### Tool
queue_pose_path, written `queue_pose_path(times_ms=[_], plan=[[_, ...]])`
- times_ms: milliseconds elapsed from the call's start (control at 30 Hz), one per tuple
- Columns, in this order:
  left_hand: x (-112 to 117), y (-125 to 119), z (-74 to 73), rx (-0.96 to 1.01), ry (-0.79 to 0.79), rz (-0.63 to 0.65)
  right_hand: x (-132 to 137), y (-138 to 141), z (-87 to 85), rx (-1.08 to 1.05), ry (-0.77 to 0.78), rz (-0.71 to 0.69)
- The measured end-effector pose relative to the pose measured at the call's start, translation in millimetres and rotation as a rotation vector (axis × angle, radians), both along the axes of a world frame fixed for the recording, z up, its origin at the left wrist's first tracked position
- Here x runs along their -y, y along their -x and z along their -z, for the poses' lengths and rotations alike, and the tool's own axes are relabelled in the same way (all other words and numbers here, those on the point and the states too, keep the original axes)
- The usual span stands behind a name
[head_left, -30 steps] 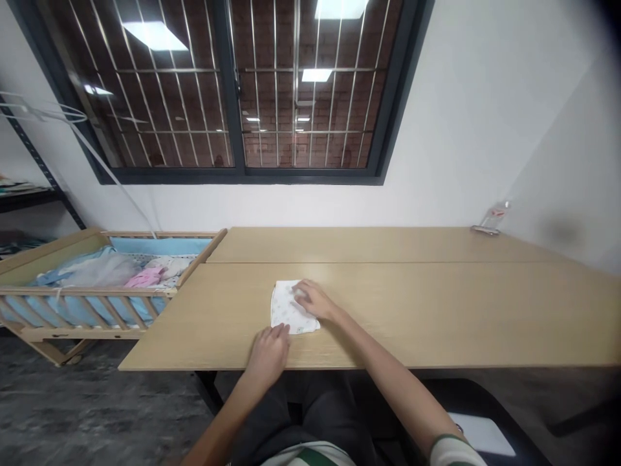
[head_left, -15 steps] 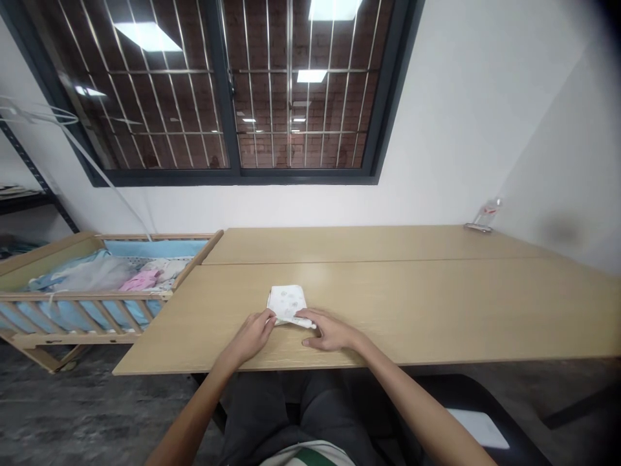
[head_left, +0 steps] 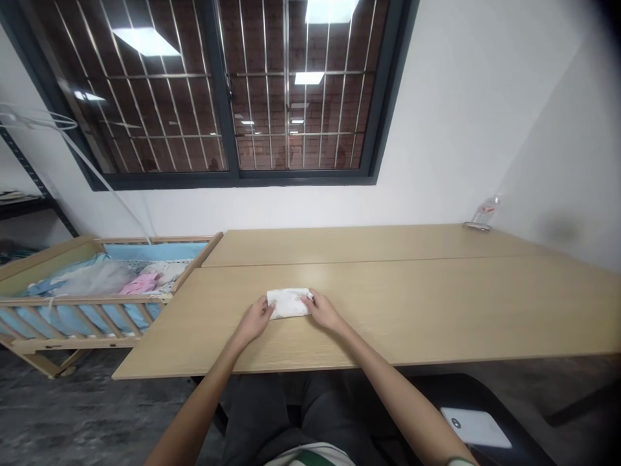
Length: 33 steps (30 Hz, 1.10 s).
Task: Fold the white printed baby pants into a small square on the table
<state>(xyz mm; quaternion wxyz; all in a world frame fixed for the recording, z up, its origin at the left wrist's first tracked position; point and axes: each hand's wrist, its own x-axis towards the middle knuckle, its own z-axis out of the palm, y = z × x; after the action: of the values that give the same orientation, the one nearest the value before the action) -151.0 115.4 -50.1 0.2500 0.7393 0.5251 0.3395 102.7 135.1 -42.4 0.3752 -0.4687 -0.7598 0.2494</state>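
A small white cloth [head_left: 290, 303] with a faint print lies folded into a flat, wide bundle on the wooden table. Its left end is pinched between the thumb and fingers of my left hand [head_left: 256, 320]. At the right end, my right hand [head_left: 324, 310] grips the cloth with the thumb on top and the fingers behind. What kind of cloth item it is, I cannot make out.
The wooden table [head_left: 412, 304] has its front edge close to my lap. A crib [head_left: 92, 304] with blue padding and pink and white cloths adjoins its left side. At the back right stands a clear bottle [head_left: 488, 210]. A white phone [head_left: 475, 427] rests on a black seat.
The cloth has gone from a squarish shape to a lower, wider fold. My right hand has moved up and now grips its right end; my left hand has shifted slightly left.
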Motion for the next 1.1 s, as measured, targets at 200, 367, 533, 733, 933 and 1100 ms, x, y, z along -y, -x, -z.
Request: queue_pose_path(times_ms=[200,367,533,733,933,1100], plan=[[-20,-15,5.2,-0.18,0.015,-0.234,-25,13,18.1,-0.109,-0.007,0.141],[-22,-21,9.4,-0.289,-0.007,-0.316,-35,18,28.0,-0.119,0.006,0.324],[-12,-25,4.6,-0.314,-0.129,-0.37,-22,24,16.9,-0.025,-0.117,0.425],[-8,-50,1.0,-0.34,-0.25,-0.099,-4,42,7.3,0.447,-0.404,0.04],[-16,-66,17.2,-0.406,-0.148,-0.008,-14,43,18.3,0.595,-0.227,-0.103],[-15,-57,26.6,-0.437,-0.092,-0.045,-14,18,12.1,0.531,-0.125,-0.141]])
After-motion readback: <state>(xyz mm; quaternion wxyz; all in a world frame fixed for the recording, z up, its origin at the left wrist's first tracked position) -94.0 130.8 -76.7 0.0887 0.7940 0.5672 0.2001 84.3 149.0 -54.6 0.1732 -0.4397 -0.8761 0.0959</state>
